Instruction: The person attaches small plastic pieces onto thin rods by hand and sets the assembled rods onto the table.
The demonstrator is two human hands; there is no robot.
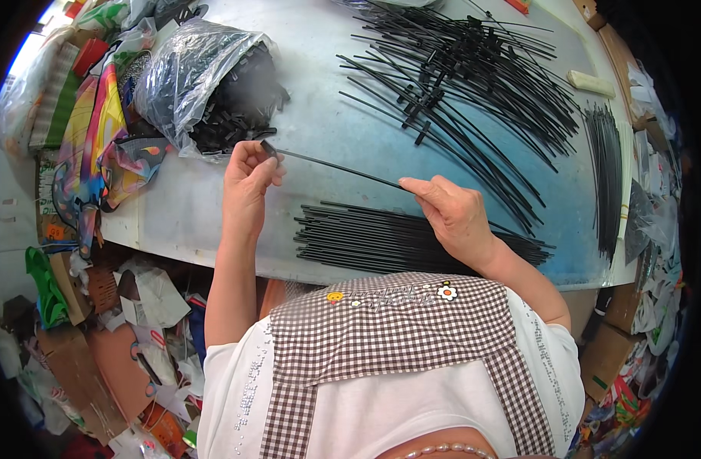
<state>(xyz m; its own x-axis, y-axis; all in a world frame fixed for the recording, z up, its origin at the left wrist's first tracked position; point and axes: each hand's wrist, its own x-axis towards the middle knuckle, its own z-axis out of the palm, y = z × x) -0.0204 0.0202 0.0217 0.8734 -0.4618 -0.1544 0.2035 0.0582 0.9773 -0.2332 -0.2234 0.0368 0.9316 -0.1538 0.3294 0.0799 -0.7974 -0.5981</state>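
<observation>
A thin black rod (343,169) stretches between my two hands above the table. My left hand (251,174) pinches a small black plastic fitting (268,147) at the rod's left end; I cannot tell whether the rod sits inside it. Closed around the rod toward its other end is my right hand (453,216). Beneath and in front of that hand lies a row of loose black rods (365,241), side by side. Beyond my left hand, a clear plastic bag (190,73) lies on its side, its mouth spilling many black fittings (232,130).
A heap of black rods with fittings (473,84) covers the far right of the table (312,84). Another bundle of thin rods (604,176) lies along the right edge, near a pale block (591,84). Colourful fabric (98,145) hangs at the left; boxes and scraps crowd the floor.
</observation>
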